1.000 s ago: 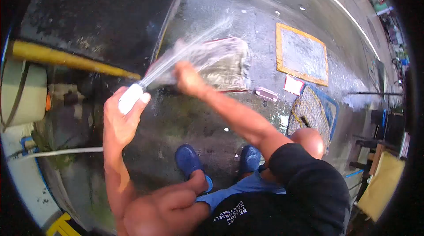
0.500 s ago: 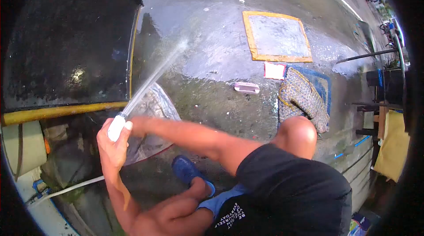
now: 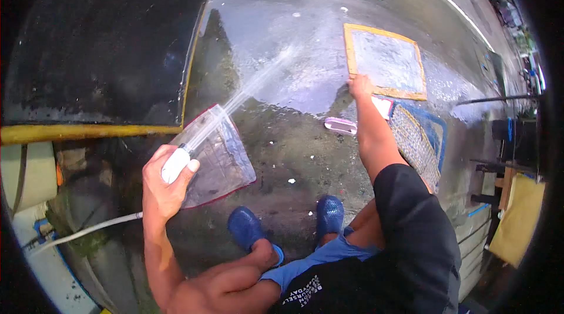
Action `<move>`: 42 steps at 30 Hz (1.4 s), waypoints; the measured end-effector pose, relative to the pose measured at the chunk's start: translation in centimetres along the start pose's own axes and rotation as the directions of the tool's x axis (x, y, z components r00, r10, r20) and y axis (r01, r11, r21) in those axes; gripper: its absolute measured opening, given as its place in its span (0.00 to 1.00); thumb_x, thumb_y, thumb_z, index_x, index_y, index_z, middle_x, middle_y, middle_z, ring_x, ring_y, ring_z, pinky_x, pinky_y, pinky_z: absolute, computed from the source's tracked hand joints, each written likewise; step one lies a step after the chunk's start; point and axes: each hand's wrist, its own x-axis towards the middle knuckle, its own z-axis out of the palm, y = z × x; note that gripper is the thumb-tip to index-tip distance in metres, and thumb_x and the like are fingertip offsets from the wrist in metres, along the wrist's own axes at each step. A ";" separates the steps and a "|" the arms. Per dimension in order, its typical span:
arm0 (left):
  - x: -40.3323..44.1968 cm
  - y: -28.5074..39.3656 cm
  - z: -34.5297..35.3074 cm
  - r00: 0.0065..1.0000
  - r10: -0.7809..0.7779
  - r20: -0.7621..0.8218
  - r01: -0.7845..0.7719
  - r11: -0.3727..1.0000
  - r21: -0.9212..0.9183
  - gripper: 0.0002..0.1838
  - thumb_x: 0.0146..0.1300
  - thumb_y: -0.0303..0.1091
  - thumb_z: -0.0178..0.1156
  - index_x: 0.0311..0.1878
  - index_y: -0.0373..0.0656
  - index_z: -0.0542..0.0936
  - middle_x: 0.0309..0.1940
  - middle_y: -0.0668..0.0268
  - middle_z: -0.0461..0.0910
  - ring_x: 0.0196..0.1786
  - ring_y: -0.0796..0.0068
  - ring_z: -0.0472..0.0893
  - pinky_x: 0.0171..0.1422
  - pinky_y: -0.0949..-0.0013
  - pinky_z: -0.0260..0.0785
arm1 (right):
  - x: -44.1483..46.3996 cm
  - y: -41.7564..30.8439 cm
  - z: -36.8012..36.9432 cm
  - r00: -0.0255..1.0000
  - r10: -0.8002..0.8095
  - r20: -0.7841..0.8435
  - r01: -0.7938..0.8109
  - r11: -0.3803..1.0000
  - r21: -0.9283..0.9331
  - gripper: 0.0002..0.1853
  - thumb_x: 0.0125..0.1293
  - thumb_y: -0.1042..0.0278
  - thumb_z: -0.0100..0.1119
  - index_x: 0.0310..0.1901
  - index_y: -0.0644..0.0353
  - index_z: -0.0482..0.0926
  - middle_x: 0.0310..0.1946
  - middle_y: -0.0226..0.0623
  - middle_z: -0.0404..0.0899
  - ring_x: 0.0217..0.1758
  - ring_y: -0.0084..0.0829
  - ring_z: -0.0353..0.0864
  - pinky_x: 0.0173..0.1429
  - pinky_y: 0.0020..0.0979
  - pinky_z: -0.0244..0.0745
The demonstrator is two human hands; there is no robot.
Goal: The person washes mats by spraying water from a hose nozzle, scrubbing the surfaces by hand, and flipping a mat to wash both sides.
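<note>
My left hand point(image 3: 160, 187) is closed round a white spray nozzle point(image 3: 175, 166), and a jet of water leaves it toward the upper right. A pale hose point(image 3: 97, 227) runs from behind that hand to the lower left. Under the jet lies a grey mat with a red edge point(image 3: 220, 164). My right hand point(image 3: 361, 86) is stretched forward, its fingers closed at the near left corner of an orange-bordered mat point(image 3: 388, 58), which lies flat on the wet floor. The fingertips are partly hidden.
A pink-edged scrub brush point(image 3: 341, 126) lies left of my right forearm. Beyond the forearm are a woven mat point(image 3: 411, 137) and a blue mat point(image 3: 436, 129). A dark panel with a yellow edge point(image 3: 88, 133) stands at the left. A dark pole point(image 3: 499, 99) juts in at the right.
My right hand has moved from beside my left hand out to the orange-bordered mat's corner. My left hand still holds the spraying nozzle. The view has shifted slightly.
</note>
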 end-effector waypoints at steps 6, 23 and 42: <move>-0.1 -1.3 -0.5 0.999 -0.010 -0.037 0.010 1.000 -0.007 0.14 0.63 0.33 0.75 0.39 0.31 0.82 0.35 0.57 0.81 0.36 0.65 0.80 0.45 0.65 0.73 | 1.8 1.5 2.1 0.979 -0.180 -0.092 0.170 0.980 -0.105 0.17 0.66 0.54 0.65 0.41 0.62 0.90 0.45 0.57 0.86 0.55 0.56 0.86 0.58 0.51 0.82; 0.2 -3.7 -1.3 0.999 -0.018 -0.029 0.017 0.999 -0.045 0.16 0.64 0.38 0.75 0.38 0.32 0.84 0.33 0.58 0.81 0.34 0.65 0.80 0.42 0.64 0.72 | 6.8 1.2 -4.8 0.969 -0.050 -0.242 0.062 0.997 0.042 0.16 0.63 0.61 0.60 0.35 0.70 0.85 0.37 0.65 0.86 0.44 0.62 0.88 0.51 0.57 0.82; 0.6 -1.4 0.2 0.995 -0.079 -0.067 0.074 0.995 -0.063 0.15 0.66 0.36 0.73 0.42 0.31 0.83 0.34 0.64 0.79 0.36 0.75 0.77 0.44 0.70 0.71 | -13.8 -29.9 -4.4 0.514 -0.856 -0.061 0.761 0.422 0.493 0.09 0.55 0.69 0.64 0.33 0.66 0.85 0.32 0.59 0.84 0.39 0.60 0.87 0.45 0.53 0.82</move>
